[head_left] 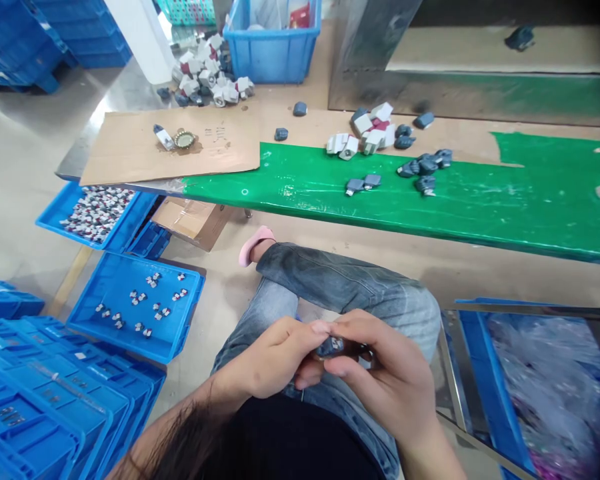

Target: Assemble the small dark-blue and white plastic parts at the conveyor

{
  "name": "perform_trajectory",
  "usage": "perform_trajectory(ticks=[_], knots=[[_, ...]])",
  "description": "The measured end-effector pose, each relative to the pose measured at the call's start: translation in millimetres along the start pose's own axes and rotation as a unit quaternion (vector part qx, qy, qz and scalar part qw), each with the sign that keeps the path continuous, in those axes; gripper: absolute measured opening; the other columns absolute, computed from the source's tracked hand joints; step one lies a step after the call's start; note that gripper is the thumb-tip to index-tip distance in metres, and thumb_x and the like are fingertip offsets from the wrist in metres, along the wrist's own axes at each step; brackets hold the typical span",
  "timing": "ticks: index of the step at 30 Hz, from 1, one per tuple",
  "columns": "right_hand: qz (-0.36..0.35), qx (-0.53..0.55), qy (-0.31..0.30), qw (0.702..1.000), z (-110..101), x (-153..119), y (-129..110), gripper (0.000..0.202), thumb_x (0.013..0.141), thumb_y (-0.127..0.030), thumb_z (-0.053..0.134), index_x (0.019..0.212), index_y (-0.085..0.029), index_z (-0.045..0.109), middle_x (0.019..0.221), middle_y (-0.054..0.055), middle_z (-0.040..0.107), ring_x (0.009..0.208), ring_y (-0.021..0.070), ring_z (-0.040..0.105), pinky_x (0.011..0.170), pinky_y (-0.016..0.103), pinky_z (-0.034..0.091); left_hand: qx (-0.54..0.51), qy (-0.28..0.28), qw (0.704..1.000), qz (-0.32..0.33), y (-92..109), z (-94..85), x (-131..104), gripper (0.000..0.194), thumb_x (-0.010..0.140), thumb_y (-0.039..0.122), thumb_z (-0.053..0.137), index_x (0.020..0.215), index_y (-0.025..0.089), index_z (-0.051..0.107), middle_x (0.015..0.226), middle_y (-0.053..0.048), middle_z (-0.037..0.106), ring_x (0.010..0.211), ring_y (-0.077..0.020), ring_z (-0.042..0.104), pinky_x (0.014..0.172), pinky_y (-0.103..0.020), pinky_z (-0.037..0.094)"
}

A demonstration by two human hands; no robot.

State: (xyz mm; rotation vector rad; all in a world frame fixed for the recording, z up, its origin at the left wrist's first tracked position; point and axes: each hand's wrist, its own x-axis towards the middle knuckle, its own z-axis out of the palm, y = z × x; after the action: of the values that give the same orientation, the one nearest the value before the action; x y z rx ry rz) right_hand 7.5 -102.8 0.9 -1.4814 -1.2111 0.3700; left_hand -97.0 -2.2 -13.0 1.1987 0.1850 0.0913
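Above my lap, my left hand [285, 353] and my right hand [387, 367] meet around a small dark blue-grey part [330, 346]. Fingers of both hands are closed on it, and they cover most of its body; a lighter spot shows on its face. On the green bench top [300, 190] ahead lie similar dark parts [427, 163] in a loose group, and a pair of dark parts [364, 183] closer to the edge. A cluster of white blocks [373, 130] with some red pieces sits just behind them.
Cardboard [130, 143] on the bench bears a round metal cap [184, 139] and a white-and-dark piece [163, 137]. A blue bin [273, 57] stands beside a white pile [213, 73]. Blue trays [180, 333] and stacked crates [25, 393] are at left, a bag-filled crate [490, 380] at right.
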Motion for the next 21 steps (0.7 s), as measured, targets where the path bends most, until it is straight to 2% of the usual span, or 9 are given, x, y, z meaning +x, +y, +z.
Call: perform_trajectory(ticks=[9, 12, 14, 16, 19, 21], knots=[[-0.005, -0.004, 0.045, 0.999, 6.5, -5.5, 3.2, 0.010, 0.080, -0.030, 0.062, 0.088, -0.024, 0.063, 0.066, 0.001, 0.065, 0.058, 0.0151, 0.060, 0.048, 0.027, 0.046, 0.019, 0.024, 0.999, 0.013, -0.3, 4.3, -0.3, 0.056, 0.092, 0.046, 0.026, 0.044, 0.019, 0.034, 0.037, 0.001, 0.035, 0.035, -0.0090, 0.036, 0.035, -0.024, 0.033], [-0.012, -0.013, 0.048, 0.999, 6.7, -8.5, 4.6, 0.013, 0.080, -0.029, 0.062, 0.092, -0.025, 0.063, 0.063, 0.000, 0.064, 0.055, 0.0156, 0.059, 0.047, 0.028, 0.046, 0.050, 0.074, 0.996, 0.017, -2.5, 5.1, -1.6, 0.054, 0.092, 0.048, 0.024, 0.051, 0.017, 0.042, 0.042, 0.001, 0.039, 0.039, -0.0093, 0.040, 0.039, -0.023, 0.036], [-0.015, -0.022, 0.055, 0.998, 7.3, -11.1, 5.6, 0.014, 0.079, -0.028, 0.063, 0.093, -0.025, 0.063, 0.066, 0.001, 0.064, 0.057, 0.0152, 0.059, 0.049, 0.027, 0.046, 0.110, 0.124, 0.984, 0.064, -4.4, 4.9, -1.7, 0.050, 0.092, 0.047, 0.025, 0.060, 0.016, 0.047, 0.049, 0.000, 0.044, 0.046, -0.0100, 0.044, 0.046, -0.024, 0.039], [-0.004, -0.018, 0.070, 0.997, 9.2, -13.6, 6.0, 0.014, 0.078, -0.027, 0.064, 0.092, -0.025, 0.062, 0.072, 0.001, 0.065, 0.062, 0.0147, 0.060, 0.052, 0.026, 0.048, 0.206, 0.169, 0.950, 0.164, -7.0, 3.8, 0.1, 0.044, 0.092, 0.046, 0.028, 0.069, 0.016, 0.050, 0.059, -0.002, 0.049, 0.054, -0.0114, 0.046, 0.052, -0.025, 0.040], [0.056, 0.060, 0.098, 0.992, 14.9, -15.4, 4.4, 0.006, 0.081, -0.030, 0.061, 0.085, -0.025, 0.060, 0.071, -0.001, 0.062, 0.066, 0.0127, 0.058, 0.057, 0.024, 0.048, 0.345, 0.208, 0.857, 0.323, -12.6, -0.3, 6.0, 0.039, 0.089, 0.049, 0.035, 0.079, 0.015, 0.052, 0.067, -0.004, 0.054, 0.058, -0.0129, 0.048, 0.053, -0.026, 0.041], [0.127, 0.140, 0.115, 0.975, 19.7, -14.8, 1.8, 0.013, 0.082, -0.035, 0.058, 0.077, -0.024, 0.058, 0.066, -0.002, 0.057, 0.060, 0.0106, 0.054, 0.052, 0.021, 0.045, 0.407, 0.228, 0.791, 0.395, -16.0, -4.7, 10.2, 0.039, 0.087, 0.052, 0.039, 0.081, 0.015, 0.052, 0.066, -0.004, 0.055, 0.057, -0.0130, 0.050, 0.050, -0.025, 0.041]])
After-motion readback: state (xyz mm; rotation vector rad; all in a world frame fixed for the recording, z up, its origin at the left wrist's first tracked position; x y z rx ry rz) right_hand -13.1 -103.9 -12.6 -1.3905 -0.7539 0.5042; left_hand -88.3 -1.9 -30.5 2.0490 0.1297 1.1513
